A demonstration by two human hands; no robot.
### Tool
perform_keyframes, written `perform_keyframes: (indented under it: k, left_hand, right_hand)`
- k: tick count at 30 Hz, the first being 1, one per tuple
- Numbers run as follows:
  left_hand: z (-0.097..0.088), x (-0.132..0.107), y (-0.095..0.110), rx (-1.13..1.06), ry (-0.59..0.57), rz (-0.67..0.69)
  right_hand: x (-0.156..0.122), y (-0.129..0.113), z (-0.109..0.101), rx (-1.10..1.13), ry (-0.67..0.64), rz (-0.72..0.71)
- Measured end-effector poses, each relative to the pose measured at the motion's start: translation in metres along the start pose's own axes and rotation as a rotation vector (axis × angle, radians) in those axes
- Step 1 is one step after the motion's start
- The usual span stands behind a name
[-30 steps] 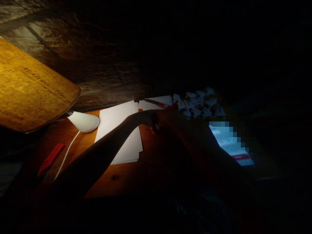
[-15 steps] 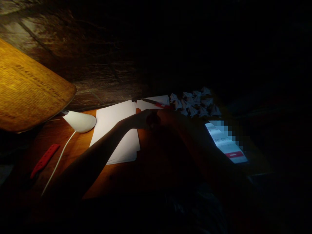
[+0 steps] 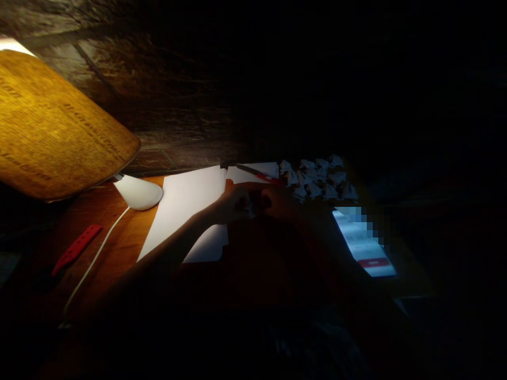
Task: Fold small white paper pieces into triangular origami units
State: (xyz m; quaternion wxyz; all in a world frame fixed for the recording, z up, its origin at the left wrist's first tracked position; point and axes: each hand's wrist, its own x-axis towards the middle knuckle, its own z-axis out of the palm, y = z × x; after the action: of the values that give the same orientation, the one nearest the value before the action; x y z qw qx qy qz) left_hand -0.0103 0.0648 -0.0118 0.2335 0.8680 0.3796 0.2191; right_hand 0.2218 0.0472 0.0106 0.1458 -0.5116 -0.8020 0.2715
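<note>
My left hand [image 3: 233, 203] is closed at the middle of the table, in front of the white sheets. Between its fingers shows a small pale piece of paper [image 3: 250, 210], too dark to make out its shape. Close beside it, my right hand [image 3: 276, 205] has its fingers curled; shadow hides whatever they hold. A stack of white paper sheets [image 3: 186, 198] lies under and left of my left forearm. Just beyond the hands, scissors [image 3: 263, 176] with red handles rest on smaller paper [image 3: 245, 170]. Several small folded paper pieces [image 3: 317, 177] sit in rows to the right.
A lamp with a printed yellow shade [image 3: 67, 126] and white base [image 3: 140, 194] stands at left, its white cord [image 3: 93, 258] running forward. Near it lies a red strip-like object [image 3: 77, 249]. A lit phone [image 3: 366, 245] lies at right. Behind rises a stone wall [image 3: 166, 100]; much is dark.
The view has shifted slightly. My hands have moved a little apart and lower in the picture, and the small pale paper shows more clearly between them.
</note>
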Motion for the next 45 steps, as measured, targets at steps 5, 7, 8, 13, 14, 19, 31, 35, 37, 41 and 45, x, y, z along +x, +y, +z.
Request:
perform_keyframes:
  k: [5, 7, 8, 13, 14, 19, 31, 35, 37, 41, 45]
  left_hand:
    - [0.007, -0.018, 0.015, 0.100, 0.022, 0.020]
    - [0.009, -0.020, 0.021, 0.132, 0.043, 0.033]
    - [0.009, -0.021, 0.023, 0.137, 0.034, 0.049]
    - [0.006, -0.021, 0.030, 0.120, 0.019, 0.085]
    - [0.005, -0.021, 0.031, 0.121, 0.018, 0.085]
    - [0.005, -0.022, 0.032, 0.124, 0.039, 0.086]
    - [0.016, -0.026, 0.023, 0.277, 0.231, 0.166]
    - [0.019, -0.025, 0.020, 0.213, 0.357, 0.228]
    - [0.019, -0.024, 0.021, 0.158, 0.398, 0.221]
    - [0.016, -0.024, 0.032, 0.009, 0.475, 0.171]
    - [0.015, -0.023, 0.047, -0.175, 0.508, 0.088]
  right_hand:
    - [-0.012, 0.008, 0.008, 0.112, 0.111, -0.107]
    - [-0.013, 0.010, 0.010, 0.150, 0.134, -0.128]
    - [-0.013, 0.012, 0.011, 0.169, 0.146, -0.137]
    - [-0.012, 0.011, 0.013, 0.290, 0.147, -0.172]
    - [-0.013, 0.009, 0.012, 0.281, 0.139, -0.165]
    - [-0.017, -0.004, 0.007, 0.196, 0.140, -0.086]
    - [-0.008, -0.001, 0.014, 0.661, 0.178, -0.055]
    - [-0.007, -0.001, 0.016, 0.691, 0.213, -0.071]
    - [-0.007, -0.001, 0.019, 0.706, 0.251, -0.085]
    - [-0.010, -0.006, 0.022, 0.644, 0.318, -0.132]
    - [-0.015, -0.012, 0.019, 0.558, 0.330, -0.192]
